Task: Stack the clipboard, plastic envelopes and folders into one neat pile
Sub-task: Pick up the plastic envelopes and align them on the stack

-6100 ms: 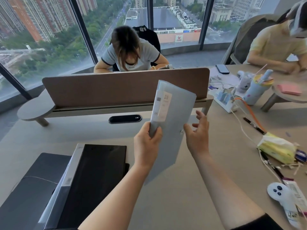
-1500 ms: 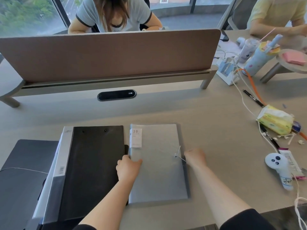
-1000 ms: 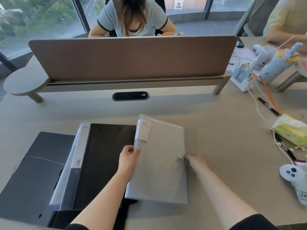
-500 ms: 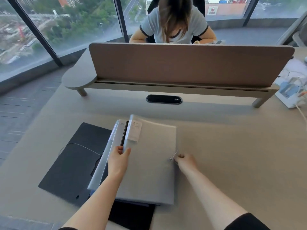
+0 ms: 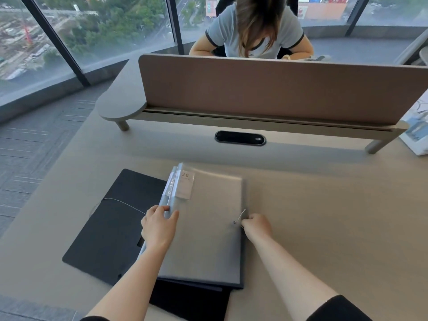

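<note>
A translucent grey folder with a white "20" label lies flat on top of the pile in front of me. My left hand grips its left edge, thumb on top. My right hand pinches its right edge beside the elastic cord. Under it, grey spines of another folder show along the left, and a black clipboard sticks out at the near edge. A flat black plastic envelope with a thin cord lies partly under the pile, reaching out to the left.
A brown divider screen on a raised shelf crosses the desk beyond the pile, with a person seated behind it. A black oval cable port sits in the desk. A white box is at the right edge. The desk's left edge drops to carpet.
The grey folder was held up, laid on the desk right of the clipboard, then lifted and slid left onto it. It now covers the black clipboard. My view has swung left.
</note>
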`<state>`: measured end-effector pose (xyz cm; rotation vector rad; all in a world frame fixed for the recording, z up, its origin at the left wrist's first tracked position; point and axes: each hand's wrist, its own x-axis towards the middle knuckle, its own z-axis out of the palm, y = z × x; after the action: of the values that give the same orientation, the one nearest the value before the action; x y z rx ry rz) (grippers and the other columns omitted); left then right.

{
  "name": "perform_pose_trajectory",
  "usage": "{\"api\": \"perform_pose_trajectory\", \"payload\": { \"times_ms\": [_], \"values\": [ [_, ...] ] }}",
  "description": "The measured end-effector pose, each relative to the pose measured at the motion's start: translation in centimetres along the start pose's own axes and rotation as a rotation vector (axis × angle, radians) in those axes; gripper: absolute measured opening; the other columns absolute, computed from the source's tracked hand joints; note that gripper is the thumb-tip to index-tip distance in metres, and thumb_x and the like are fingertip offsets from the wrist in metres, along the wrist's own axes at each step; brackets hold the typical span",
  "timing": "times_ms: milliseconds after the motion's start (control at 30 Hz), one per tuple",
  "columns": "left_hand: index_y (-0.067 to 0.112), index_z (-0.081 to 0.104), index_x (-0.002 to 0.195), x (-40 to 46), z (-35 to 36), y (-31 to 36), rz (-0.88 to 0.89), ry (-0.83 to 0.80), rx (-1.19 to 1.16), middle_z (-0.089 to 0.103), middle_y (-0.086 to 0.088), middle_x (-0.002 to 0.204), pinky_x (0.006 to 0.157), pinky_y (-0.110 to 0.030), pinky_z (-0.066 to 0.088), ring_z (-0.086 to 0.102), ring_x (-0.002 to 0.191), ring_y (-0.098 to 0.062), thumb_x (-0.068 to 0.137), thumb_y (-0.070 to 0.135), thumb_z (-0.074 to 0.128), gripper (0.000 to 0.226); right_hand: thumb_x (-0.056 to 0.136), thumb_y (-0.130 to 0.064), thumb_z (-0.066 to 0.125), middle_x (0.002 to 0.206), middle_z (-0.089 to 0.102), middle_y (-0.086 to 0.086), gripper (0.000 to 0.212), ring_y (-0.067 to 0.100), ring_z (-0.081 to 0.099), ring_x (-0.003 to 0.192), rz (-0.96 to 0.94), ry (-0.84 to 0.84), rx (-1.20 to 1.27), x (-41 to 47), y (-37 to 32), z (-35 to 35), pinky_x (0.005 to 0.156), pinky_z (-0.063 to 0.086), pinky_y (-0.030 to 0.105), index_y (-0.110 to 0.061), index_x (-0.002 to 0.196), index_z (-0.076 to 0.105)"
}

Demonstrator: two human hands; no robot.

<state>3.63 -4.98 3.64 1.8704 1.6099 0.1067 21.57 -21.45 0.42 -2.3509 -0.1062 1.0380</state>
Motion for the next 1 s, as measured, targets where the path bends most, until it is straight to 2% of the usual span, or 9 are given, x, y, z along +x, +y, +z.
{"api": "perform_pose_trajectory", "payload": {
  "times_ms": [133, 233, 400, 500, 633, 733, 800, 900, 1000],
  "values": [
    [0.027, 0.053, 0.131, 0.7, 0.0, -0.5, -0.02, -0.067, -0.091, 0.045, -0.003, 0.148, 0.103, -0.055, 0.041, 0.04, 0.132, -0.034, 0.091, 0.041, 0.056, 0.042, 0.089, -0.031, 0.062, 0.065, 0.061, 0.002, 0.026, 0.025, 0.056, 0.062, -0.001, 0.035, -0.037, 0.1, -0.1, 0.5, 0.047, 0.031, 0.027, -0.012, 0.071, 0.062],
    [0.03, 0.041, 0.139, 1.4, -0.4, -0.8, -0.079, -0.124, -0.146, 0.053, -0.006, 0.139, 0.095, -0.052, 0.048, 0.054, 0.118, -0.033, 0.082, 0.054, 0.054, 0.063, 0.088, -0.035, 0.064, 0.07, 0.058, 0.002, 0.024, 0.024, 0.051, 0.065, -0.002, 0.055, -0.035, 0.0, -0.4, 0.9, 0.051, 0.033, 0.029, -0.015, 0.076, 0.059],
    [0.017, 0.035, 0.148, 2.5, -0.8, -1.0, -0.139, -0.153, -0.099, 0.047, -0.008, 0.145, 0.098, -0.052, 0.047, 0.053, 0.122, -0.035, 0.078, 0.062, 0.054, 0.086, 0.094, -0.035, 0.057, 0.061, 0.051, -0.001, 0.037, 0.025, 0.049, 0.063, -0.001, 0.084, -0.033, 0.0, -0.5, 1.7, 0.05, 0.032, 0.03, -0.018, 0.061, 0.049],
    [0.018, 0.048, 0.138, 2.9, -0.9, -1.0, -0.165, -0.169, -0.041, 0.047, -0.008, 0.138, 0.096, -0.05, 0.048, 0.054, 0.116, -0.034, 0.078, 0.066, 0.052, 0.077, 0.083, -0.023, 0.067, 0.056, 0.049, 0.0, 0.035, 0.024, 0.047, 0.056, 0.051, 0.005, 0.027, -0.1, -1.0, 2.1, 0.053, 0.038, 0.028, -0.017, 0.056, 0.045],
    [0.021, 0.058, 0.103, 3.2, -1.4, -0.8, -0.161, -0.192, -0.057, 0.054, -0.006, 0.113, 0.087, -0.048, 0.053, 0.06, 0.096, -0.032, 0.074, 0.068, 0.054, 0.055, 0.078, -0.015, 0.064, 0.054, 0.047, 0.003, 0.032, 0.026, 0.049, 0.057, 0.081, -0.012, 0.061, -0.2, -1.5, 2.2, 0.056, 0.038, 0.029, -0.014, 0.054, 0.044],
    [0.021, 0.059, 0.101, 3.0, -1.4, -0.7, -0.157, -0.191, -0.09, 0.057, -0.006, 0.105, 0.082, -0.047, 0.056, 0.063, 0.09, -0.031, 0.065, 0.071, 0.054, 0.061, 0.084, -0.024, 0.068, 0.055, 0.047, 0.0, 0.037, 0.024, 0.045, 0.054, 0.067, 0.011, 0.105, -0.1, -1.2, 2.5, 0.049, 0.033, 0.026, -0.016, 0.056, 0.045],
    [0.022, 0.057, 0.1, 2.6, -1.3, -0.3, -0.143, -0.196, -0.1, 0.053, -0.005, 0.105, 0.082, -0.044, 0.055, 0.062, 0.09, -0.031, 0.07, 0.066, 0.058, 0.053, 0.087, -0.033, 0.067, 0.066, 0.056, -0.001, 0.027, 0.02, 0.049, 0.058, 0.05, 0.051, 0.068, -0.3, -1.1, 2.6, 0.046, 0.032, 0.027, -0.015, 0.07, 0.057],
    [0.023, 0.057, 0.107, 2.2, -0.9, 0.0, -0.131, -0.193, -0.083, 0.048, -0.003, 0.106, 0.079, -0.04, 0.052, 0.062, 0.09, -0.029, 0.077, 0.06, 0.062, 0.048, 0.089, -0.034, 0.064, 0.088, 0.064, 0.005, 0.025, 0.021, 0.058, 0.07, 0.048, 0.104, 0.057, -0.5, -0.9, 2.8, 0.053, 0.038, 0.028, -0.01, 0.092, 0.064],
    [0.024, 0.059, 0.115, 1.8, -0.7, 0.1, -0.135, -0.198, -0.082, 0.046, -0.003, 0.11, 0.083, -0.042, 0.053, 0.062, 0.091, -0.028, 0.073, 0.063, 0.061, 0.057, 0.087, -0.033, 0.065, 0.096, 0.066, 0.008, 0.026, 0.026, 0.06, 0.082, 0.056, 0.112, 0.054, -0.3, -0.6, 2.5, 0.061, 0.039, 0.029, -0.009, 0.098, 0.064]
  ]
}}
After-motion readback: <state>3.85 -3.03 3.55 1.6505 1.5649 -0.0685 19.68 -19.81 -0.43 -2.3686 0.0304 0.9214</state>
